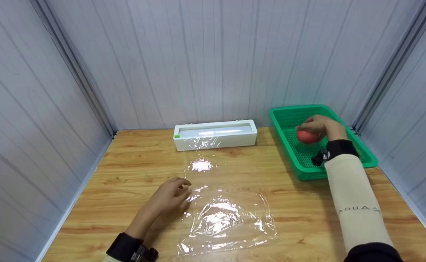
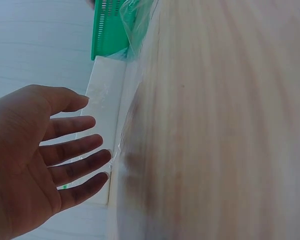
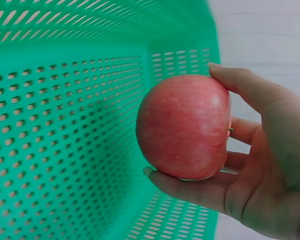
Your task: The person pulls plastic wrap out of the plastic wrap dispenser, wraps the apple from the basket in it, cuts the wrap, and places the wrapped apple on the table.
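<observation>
A red apple (image 3: 185, 127) is gripped between the thumb and fingers of my right hand (image 3: 260, 155). In the head view, my right hand (image 1: 318, 123) and the apple (image 1: 307, 136) are over the inside of a green perforated basket (image 1: 296, 160) at the right. My left hand (image 1: 171, 194) holds nothing; in the left wrist view its fingers (image 2: 72, 145) are spread and loosely bent. It hovers beside the left edge of a sheet of clear plastic wrap (image 1: 216, 218) lying on the table. That wrap runs from a white dispenser box (image 1: 216, 141) at the back.
The wood-grain table (image 1: 133, 160) is enclosed by pale panelled walls (image 1: 213, 62) at the back and both sides. The basket stands near the back right corner, to the right of the dispenser. A green tab (image 1: 177, 136) marks the dispenser's left end.
</observation>
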`<action>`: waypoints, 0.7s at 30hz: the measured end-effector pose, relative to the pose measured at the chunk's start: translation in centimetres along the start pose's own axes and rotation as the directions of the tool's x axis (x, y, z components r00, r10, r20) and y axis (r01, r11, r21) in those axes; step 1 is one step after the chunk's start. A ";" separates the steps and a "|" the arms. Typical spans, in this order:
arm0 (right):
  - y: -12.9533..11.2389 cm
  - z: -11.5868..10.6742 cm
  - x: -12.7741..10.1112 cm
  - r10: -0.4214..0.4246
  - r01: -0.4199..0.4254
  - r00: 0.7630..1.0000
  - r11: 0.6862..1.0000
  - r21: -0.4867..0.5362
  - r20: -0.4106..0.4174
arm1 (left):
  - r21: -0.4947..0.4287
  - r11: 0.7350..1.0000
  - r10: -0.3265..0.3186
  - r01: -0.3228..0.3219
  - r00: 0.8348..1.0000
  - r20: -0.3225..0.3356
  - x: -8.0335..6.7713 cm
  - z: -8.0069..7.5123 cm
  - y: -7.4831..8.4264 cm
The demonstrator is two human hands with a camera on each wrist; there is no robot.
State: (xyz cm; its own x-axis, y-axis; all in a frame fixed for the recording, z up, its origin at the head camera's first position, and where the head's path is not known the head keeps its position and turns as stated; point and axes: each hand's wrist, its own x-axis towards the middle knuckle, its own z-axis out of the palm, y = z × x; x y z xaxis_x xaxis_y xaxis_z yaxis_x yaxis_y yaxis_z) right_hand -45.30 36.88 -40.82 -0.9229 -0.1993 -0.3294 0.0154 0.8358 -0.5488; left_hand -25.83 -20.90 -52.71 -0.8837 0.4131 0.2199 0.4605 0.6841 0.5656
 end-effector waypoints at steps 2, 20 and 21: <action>-0.6 -0.5 0.0 -0.021 0.021 1.000 1.000 -0.002 -0.016 | -0.001 1.000 -0.005 0.005 1.000 0.003 0.0 -0.1 0.0; -6.9 -1.2 -4.6 -0.260 0.232 0.938 0.963 -0.141 -0.231 | 0.021 1.000 -0.003 0.003 1.000 -0.002 0.6 0.0 0.0; -7.4 -0.9 -5.0 -0.280 0.248 0.928 0.957 -0.153 -0.245 | 0.019 1.000 -0.002 0.002 1.000 0.000 0.6 0.0 0.0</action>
State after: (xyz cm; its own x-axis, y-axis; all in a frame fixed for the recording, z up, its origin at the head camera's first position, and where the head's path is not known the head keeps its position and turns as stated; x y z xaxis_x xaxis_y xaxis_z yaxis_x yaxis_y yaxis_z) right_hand -41.13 32.20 -34.41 -0.9553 -0.2934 0.0362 -0.2730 0.8284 -0.4891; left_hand -26.32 -20.66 -52.56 -0.8846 0.4118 0.2190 0.4604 0.6960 0.5510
